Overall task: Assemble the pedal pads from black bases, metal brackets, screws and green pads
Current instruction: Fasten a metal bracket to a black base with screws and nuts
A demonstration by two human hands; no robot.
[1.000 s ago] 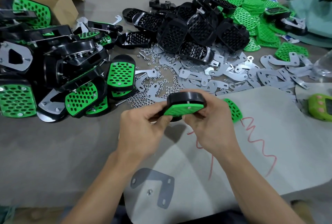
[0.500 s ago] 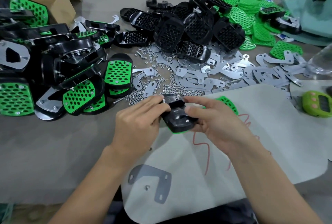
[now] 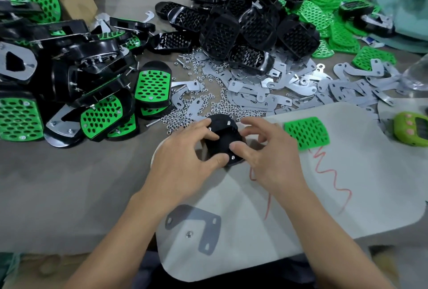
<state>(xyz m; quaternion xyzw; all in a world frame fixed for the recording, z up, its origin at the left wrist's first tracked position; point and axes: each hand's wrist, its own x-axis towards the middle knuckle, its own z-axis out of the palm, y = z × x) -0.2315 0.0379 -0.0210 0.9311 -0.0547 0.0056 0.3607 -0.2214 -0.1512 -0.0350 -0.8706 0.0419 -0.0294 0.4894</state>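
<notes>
Head view: the black base (image 3: 225, 140) lies underside up on the white mat (image 3: 301, 207). Its long axis runs from the far edge of the tabletop (image 3: 69, 184) toward the near edge, and its screw tips (image 3: 228, 123) stand up. The left hand (image 3: 185, 161) grips it, thumb at the near end. The right hand (image 3: 271, 159) only rests its thumb on it, other fingers loose. The metal bracket (image 3: 201, 219), probably next over the screws, lies by the near edge between the forearms, closer to the left hand.

An assembly workshop: heaped black bases (image 3: 254, 27), metal brackets (image 3: 252, 101) (loose nuts (image 3: 215, 101) too)
</notes>
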